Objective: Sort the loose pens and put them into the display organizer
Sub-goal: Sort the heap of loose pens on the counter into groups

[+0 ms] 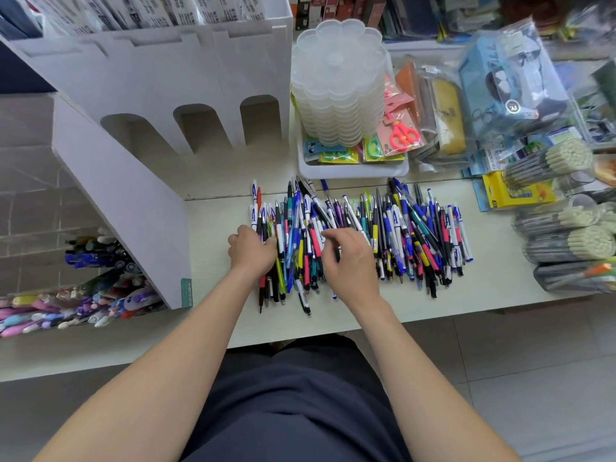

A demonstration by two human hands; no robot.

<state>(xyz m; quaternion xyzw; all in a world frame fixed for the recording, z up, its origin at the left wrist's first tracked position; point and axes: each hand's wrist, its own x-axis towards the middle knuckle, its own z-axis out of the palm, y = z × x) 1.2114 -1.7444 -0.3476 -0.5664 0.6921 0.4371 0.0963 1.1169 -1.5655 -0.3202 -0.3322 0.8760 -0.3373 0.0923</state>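
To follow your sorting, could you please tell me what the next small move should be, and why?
Probably the right hand should draw one matching pen from the loose pens and pass it to the left hand, which seems to grip a few; the pile lies mixed, right of the display organizer.

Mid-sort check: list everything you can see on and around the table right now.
loose pens: many, mixed colours, heaped in the centre
display organizer: one, white, left
stored pens: many, mixed colours, organizer's lower compartments
clear flower-shaped dishes: one stack, in white tray behind the heap
scissors packs: several, pink and green, same tray
pencil bundles: several, right edge
yellow box: one, right
left hand: grips loose pens, heap's left
right hand: fingers curled on heap; grip unclear
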